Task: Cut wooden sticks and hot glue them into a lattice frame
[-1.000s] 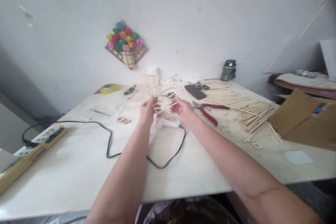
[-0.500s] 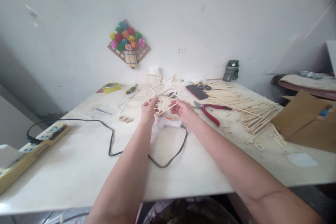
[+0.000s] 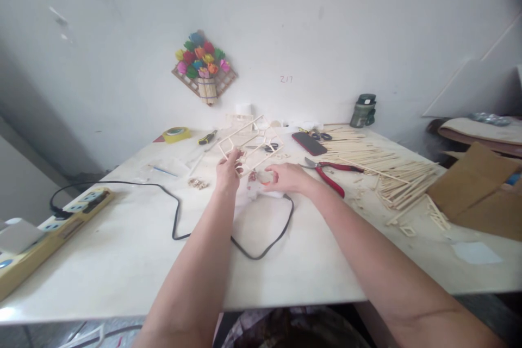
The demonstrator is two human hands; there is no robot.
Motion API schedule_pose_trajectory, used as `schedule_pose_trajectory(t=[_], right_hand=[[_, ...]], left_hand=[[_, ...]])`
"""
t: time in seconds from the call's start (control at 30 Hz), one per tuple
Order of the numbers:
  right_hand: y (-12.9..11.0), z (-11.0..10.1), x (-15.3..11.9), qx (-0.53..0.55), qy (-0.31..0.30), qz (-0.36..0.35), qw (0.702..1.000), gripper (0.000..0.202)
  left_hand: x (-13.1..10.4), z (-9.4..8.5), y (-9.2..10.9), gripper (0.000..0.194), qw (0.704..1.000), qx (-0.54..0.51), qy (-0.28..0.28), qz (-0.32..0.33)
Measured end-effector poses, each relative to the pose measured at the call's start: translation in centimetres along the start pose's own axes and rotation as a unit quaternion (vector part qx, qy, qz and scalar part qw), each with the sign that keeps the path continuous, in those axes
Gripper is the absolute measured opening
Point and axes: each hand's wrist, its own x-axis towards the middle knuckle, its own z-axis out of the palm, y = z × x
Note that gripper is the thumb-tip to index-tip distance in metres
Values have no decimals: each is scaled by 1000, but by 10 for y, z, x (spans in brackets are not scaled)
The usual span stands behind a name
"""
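My left hand (image 3: 229, 171) pinches the near left corner of a frame (image 3: 269, 163) made of thin pale wooden sticks, with small pieces joined inside it. The frame is tilted above the table. My right hand (image 3: 287, 176) is off the frame, its fingers curved and apart, over a white glue gun (image 3: 274, 194) that lies on the table. Part of the glue gun is hidden by the hand, so I cannot tell whether they touch. A black cord (image 3: 261, 256) runs from its back end.
Red-handled pruning shears (image 3: 331, 180), a phone (image 3: 309, 143) and many wooden sticks (image 3: 408, 176) lie to the right, with a cardboard box (image 3: 473, 190) beyond. Leftward are yellow tape (image 3: 176, 135), a utility knife (image 3: 207, 137), small wood bits (image 3: 198, 184) and a power strip (image 3: 57, 234).
My right hand has let go of the wooden frame and moved down toward the glue gun. My left hand still holds the frame, which has shifted slightly left.
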Motion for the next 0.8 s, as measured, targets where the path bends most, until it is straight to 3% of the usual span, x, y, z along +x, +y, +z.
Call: schedule_pose_trajectory(t=[0.1,0.2,0.37,0.5,0.57,0.7,0.8], right_hand=[[-10,-5,-6,-60,-30,-17,998,57],[-7,-7,-5,-55,-12,-10,998,55],[26,-10,3,-77,108,86,987,29],[49,-10,7,-118,138,186,966,30],[51,-10,7,-110,135,204,963,29],[30,-10,4,-80,94,128,984,30],[4,-9,-1,-61,23,55,996,40]], left_hand=[[1,-1,2,40,1000,3,4,5],[3,-4,3,40,1000,-4,15,11],[7,-7,5,37,998,-25,46,18],[6,-7,7,36,998,-35,58,20],[5,-7,8,36,997,-44,63,20],[5,-8,9,35,997,-48,64,16],[5,-8,8,35,997,-52,62,16]])
